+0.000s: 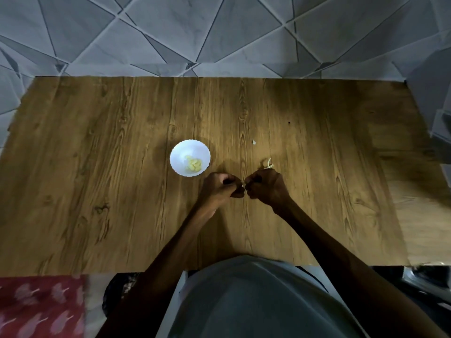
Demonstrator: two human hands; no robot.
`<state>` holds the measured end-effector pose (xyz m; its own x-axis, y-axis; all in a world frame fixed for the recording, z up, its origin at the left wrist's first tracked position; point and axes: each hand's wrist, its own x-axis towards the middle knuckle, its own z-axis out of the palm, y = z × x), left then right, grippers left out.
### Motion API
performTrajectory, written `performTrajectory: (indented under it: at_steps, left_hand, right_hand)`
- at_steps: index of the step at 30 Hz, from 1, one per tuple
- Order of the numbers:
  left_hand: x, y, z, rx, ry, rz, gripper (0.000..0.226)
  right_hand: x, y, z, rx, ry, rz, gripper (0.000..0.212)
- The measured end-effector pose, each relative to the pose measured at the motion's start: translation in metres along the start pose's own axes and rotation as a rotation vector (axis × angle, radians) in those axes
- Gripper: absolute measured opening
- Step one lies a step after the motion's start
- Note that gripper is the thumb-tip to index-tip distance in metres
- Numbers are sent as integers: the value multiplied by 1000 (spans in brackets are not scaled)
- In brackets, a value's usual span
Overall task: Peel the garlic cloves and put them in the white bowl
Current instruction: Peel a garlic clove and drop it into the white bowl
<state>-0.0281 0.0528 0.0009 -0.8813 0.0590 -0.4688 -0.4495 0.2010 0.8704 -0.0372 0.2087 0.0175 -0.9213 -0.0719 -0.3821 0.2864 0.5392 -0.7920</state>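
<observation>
Two hands, left hand and right hand, curled round one barely visible garlic clove.

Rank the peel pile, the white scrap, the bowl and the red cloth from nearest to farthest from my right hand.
1. Peel pile, just beyond the right hand.
2. White scrap, farther back on the table.
3. Bowl, left, past the left hand.
4. Red cloth, far left, below the table.
</observation>
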Motion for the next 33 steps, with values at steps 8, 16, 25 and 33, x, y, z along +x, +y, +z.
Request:
performTrajectory:
  at_steps: [8, 16, 25, 33]
  left_hand:
    - [-8, 8, -8, -297, -205, -108, 12]
    - [7, -21, -2, 587, 29, 136, 17]
    - [1, -25, 5, 152, 14, 183, 13]
    - [0, -31, 9, -42, 95, 36, 8]
  right_hand:
    - [1, 6, -26, 439, -360, 153, 12]
    - [3, 31, -29, 591, -312, 48, 26]
    - [10, 38, -18, 284, -106, -60, 13]
    - [17, 34, 2, 122, -46, -150, 13]
